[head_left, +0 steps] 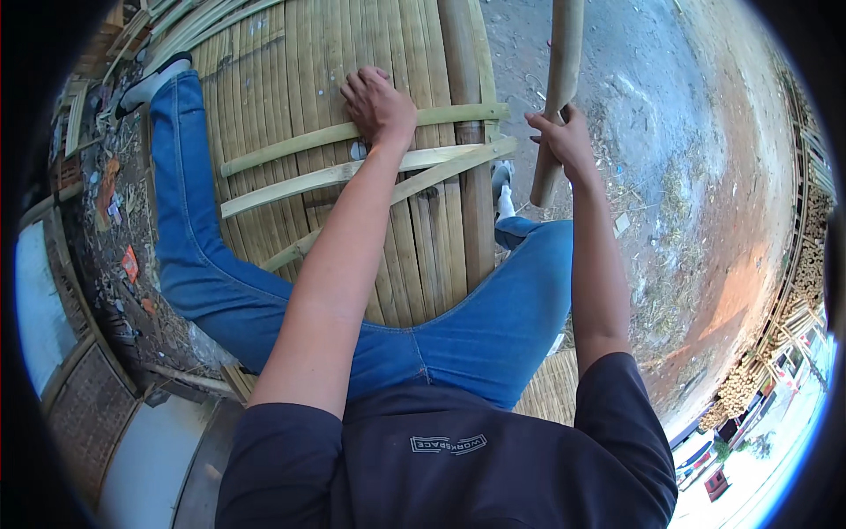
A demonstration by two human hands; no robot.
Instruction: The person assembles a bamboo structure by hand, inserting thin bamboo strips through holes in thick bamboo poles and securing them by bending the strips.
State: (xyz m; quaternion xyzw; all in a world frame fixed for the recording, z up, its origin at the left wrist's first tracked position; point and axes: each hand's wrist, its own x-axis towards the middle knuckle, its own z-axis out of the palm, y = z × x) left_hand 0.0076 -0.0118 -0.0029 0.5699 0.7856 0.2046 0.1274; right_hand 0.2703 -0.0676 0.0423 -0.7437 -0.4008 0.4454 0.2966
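**Bamboo worktop with crosswise strips; pole held off the right edge**

The setting is an outdoor yard with a littered strip of ground (119,216) on the left. A slatted bamboo worktop (256,93) runs away from the seated person. The left leg (185,176) lies outside its left edge and the right leg (529,291) toward its right edge, a straddle that likely steadies the body.

Three split-bamboo strips lie across the slats: an upper strip (282,150), a middle strip (273,194) and a slanting lower strip (458,166). Right ends of the upper and lower strips project past the right-edge rail (474,220), presumably leaving them accessible.

The left hand (381,106) is loosely curled beside the upper strip; whether it pinches anything cannot be told. The right hand (566,141) is wrapped around a thick bamboo pole (564,53) beyond the right edge, apparently gripped near its lower end for control.
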